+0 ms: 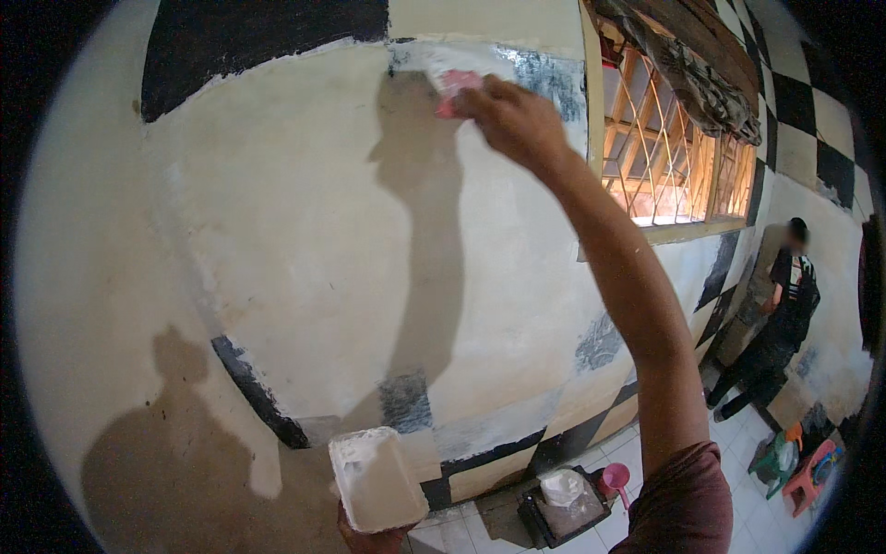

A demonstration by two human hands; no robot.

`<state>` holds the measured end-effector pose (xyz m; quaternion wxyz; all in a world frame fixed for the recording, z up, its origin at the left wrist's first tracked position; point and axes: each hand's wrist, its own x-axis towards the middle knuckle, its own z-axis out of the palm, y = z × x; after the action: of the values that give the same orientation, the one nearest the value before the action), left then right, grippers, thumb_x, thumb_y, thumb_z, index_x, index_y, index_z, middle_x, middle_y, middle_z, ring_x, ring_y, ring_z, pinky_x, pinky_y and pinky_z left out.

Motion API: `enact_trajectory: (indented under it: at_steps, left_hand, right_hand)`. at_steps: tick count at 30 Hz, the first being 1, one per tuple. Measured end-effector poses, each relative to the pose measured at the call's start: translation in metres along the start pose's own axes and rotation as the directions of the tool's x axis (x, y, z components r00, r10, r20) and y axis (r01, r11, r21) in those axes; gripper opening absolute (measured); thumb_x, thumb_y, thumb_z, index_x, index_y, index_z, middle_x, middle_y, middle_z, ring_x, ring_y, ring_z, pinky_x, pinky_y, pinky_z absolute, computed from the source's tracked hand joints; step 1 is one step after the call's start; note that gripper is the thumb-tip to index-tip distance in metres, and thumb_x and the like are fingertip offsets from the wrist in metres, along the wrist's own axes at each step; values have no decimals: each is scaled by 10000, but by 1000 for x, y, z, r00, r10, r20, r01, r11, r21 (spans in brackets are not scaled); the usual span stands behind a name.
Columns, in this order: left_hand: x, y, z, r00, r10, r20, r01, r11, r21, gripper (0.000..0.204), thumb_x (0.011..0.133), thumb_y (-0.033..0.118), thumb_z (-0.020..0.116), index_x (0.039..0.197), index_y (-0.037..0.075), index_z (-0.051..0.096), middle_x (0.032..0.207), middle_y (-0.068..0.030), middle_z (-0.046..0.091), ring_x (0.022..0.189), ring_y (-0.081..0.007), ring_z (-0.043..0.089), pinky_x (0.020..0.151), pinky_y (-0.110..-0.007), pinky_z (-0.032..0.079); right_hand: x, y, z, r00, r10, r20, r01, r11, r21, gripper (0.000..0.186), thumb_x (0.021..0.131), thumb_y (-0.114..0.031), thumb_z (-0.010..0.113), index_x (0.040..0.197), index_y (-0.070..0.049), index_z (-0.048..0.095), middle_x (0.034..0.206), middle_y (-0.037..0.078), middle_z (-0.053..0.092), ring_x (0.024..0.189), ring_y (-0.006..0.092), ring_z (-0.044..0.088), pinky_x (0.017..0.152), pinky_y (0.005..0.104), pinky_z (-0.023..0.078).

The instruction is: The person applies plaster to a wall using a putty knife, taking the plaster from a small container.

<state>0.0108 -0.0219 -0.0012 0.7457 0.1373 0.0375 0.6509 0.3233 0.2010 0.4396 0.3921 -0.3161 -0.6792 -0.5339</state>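
My right hand (pixel 501 123) grips a pink pad (pixel 454 92), perhaps a sponge, at the upper wall (pixel 295 203), where smeared white coating lies over dark patches left of the window frame. Low in the view, my left hand (pixel 363 534) holds a white rectangular tub (pixel 377 475) with pale paste inside, its fingers mostly hidden by the tub. The wall is cream with black checks and patchy white over some of them, and my shadow falls across it.
A barred window (pixel 664 148) with bunched cloth is at upper right. A person (pixel 794 295) stands at the right wall. Below are a dark stand (pixel 563 531) bearing a white bag, a pink dipper (pixel 614 478), and green and red stools (pixel 808 480) on the tiled floor (pixel 475 526).
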Motion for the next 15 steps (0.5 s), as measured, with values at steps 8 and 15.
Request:
enact_trajectory:
  at_steps: [8, 15]
  left_hand:
    - [8, -12, -30, 986, 164, 27, -127, 639, 759, 715, 848, 534, 530, 1433, 152, 376, 1446, -116, 418, 1300, -379, 422, 995, -665, 360]
    - [11, -34, 11, 998, -39, -52, 48, 980, 195, 681, 862, 529, 506, 1417, 148, 400, 1432, -118, 436, 1291, -378, 434, 990, -664, 365]
  right_hand:
    - [-119, 82, 19, 916, -136, 377, 58, 976, 210, 331, 882, -214, 557, 1210, -227, 595, 1213, 44, 614, 1077, 268, 604, 933, 395, 486]
    - [-144, 52, -55, 872, 203, 445, -305, 937, 171, 153, 934, -213, 538, 950, -88, 625, 812, 113, 612, 756, 307, 617, 681, 409, 517]
